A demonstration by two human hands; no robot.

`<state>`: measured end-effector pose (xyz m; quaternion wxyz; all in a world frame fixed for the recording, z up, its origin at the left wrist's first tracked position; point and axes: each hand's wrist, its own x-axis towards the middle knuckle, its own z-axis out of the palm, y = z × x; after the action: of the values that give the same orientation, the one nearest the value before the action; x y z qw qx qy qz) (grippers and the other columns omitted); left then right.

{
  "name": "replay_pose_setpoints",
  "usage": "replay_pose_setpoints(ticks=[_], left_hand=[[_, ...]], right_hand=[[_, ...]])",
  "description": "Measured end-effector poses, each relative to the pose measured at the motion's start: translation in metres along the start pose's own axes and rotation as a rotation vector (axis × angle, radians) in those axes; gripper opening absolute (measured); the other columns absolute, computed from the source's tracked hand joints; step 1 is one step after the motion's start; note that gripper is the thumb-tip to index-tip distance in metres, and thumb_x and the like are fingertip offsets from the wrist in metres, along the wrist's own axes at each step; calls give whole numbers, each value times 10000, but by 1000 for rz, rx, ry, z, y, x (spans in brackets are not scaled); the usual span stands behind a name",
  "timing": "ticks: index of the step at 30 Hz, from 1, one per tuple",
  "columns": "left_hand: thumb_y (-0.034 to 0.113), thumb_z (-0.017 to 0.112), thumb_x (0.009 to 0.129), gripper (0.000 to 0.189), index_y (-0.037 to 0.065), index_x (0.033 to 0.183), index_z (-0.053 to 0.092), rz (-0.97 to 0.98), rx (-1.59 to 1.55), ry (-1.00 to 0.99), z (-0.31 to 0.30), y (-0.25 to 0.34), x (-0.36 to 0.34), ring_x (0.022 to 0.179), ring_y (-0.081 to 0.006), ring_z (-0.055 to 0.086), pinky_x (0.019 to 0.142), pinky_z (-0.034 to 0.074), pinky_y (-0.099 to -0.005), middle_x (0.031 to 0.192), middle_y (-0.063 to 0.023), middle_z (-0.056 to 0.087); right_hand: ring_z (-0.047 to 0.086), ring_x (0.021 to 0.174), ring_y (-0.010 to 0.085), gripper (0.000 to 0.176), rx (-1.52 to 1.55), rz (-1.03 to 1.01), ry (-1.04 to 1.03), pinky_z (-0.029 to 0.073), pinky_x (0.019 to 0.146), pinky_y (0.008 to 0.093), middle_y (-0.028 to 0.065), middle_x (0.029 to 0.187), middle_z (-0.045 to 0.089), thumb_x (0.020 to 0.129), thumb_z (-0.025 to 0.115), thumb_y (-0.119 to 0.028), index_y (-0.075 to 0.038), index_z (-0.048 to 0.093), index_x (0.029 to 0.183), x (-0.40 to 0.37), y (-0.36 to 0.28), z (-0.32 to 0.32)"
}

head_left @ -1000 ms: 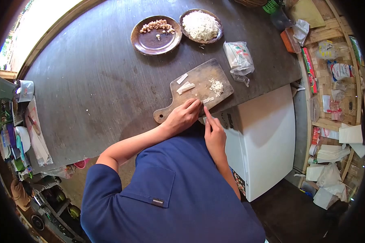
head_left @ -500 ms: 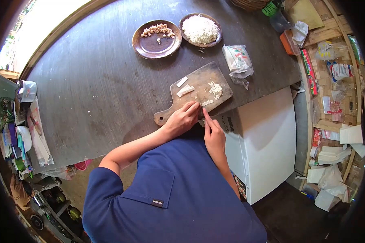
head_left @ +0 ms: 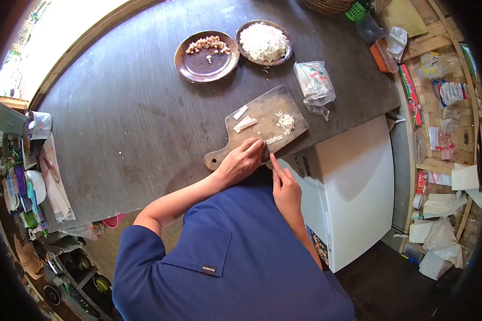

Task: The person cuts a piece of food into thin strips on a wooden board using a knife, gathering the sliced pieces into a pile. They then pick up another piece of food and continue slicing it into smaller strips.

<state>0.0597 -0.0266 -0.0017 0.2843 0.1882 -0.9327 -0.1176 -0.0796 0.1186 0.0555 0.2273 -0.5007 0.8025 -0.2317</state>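
A wooden cutting board [head_left: 276, 101] with a holed handle lies at the table's near edge. My left hand [head_left: 243, 159] rests on its lower part, fingers bunched over a pale food piece mostly hidden under them. Beside it my right hand [head_left: 285, 187] grips a knife [head_left: 266, 153], index finger stretched along it; only a little of the blade shows, close to the left fingertips. Small cut bits [head_left: 274, 139] lie by the blade. Farther up the board are pale strips [head_left: 245, 124] and a little heap of thin shreds [head_left: 285, 123].
Beyond the board stand a brown plate [head_left: 201, 68] with small brownish chunks and a second plate [head_left: 290, 52] heaped with white shreds. A white plastic packet [head_left: 314, 80] lies right of them. A white appliance [head_left: 353, 187] stands below the table's right edge.
My right hand has drawn slightly down toward my body, with the knife lower beside the left fingertips. My left hand stays on the board. The whole view has shifted slightly.
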Motion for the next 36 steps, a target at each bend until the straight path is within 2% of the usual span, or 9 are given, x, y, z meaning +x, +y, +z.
replay_pose_setpoints(ticks=[6,10,16,20,22,25,31,36], left_hand=[[-4,746,821,317,-89,1124,703,-31,-93,18,-1,3,2,1160,-309,669,988,581,-349,1197,-150,662],[-10,751,822,318,-87,1126,700,-26,-65,19,-2,3,3,1167,-307,670,994,580,-356,1194,-154,669],[-4,747,826,323,-86,1135,704,-49,-73,25,0,2,0,1179,-309,670,1008,578,-354,1201,-153,677],[0,740,827,330,-82,1146,713,-34,-34,16,1,2,0,1195,-309,665,1015,578,-357,1222,-153,671],[-1,740,826,330,-79,1145,716,-41,-47,17,-2,5,1,1197,-307,664,1014,579,-357,1226,-153,669],[-4,737,830,329,-76,1150,717,-55,-51,29,-2,4,1,1200,-306,662,1010,581,-357,1229,-153,668],[5,740,839,338,-76,1166,718,-98,-88,28,3,4,-2,1206,-309,660,1028,571,-358,1255,-155,658],[20,742,828,353,-88,1163,720,-55,-48,-4,-1,4,-3,1238,-311,645,1044,563,-359,1289,-155,647]], right_hand=[[681,806,364,520,33,4,14,558,719,483,111,922,618,1083,600,-175,-380,571,1561,-4,4,2],[652,802,361,519,67,29,6,538,752,456,132,892,613,1074,609,-138,-347,593,1549,14,-10,2],[672,757,341,543,-11,0,17,552,698,477,87,896,604,1077,611,-167,-382,558,1573,-11,0,-1],[671,761,337,534,1,-7,45,552,702,475,88,888,600,1078,610,-170,-379,566,1568,2,-1,7],[649,797,361,518,57,38,13,538,744,457,132,885,609,1075,609,-138,-354,596,1546,12,-9,4],[666,791,342,515,30,3,26,548,722,476,106,894,604,1082,604,-179,-379,579,1557,6,0,3],[659,789,359,500,63,-24,41,546,728,476,119,890,608,1089,598,-183,-374,587,1551,0,7,6],[662,790,356,502,56,7,19,545,726,474,115,880,613,1091,596,-180,-377,585,1553,6,-4,5]])
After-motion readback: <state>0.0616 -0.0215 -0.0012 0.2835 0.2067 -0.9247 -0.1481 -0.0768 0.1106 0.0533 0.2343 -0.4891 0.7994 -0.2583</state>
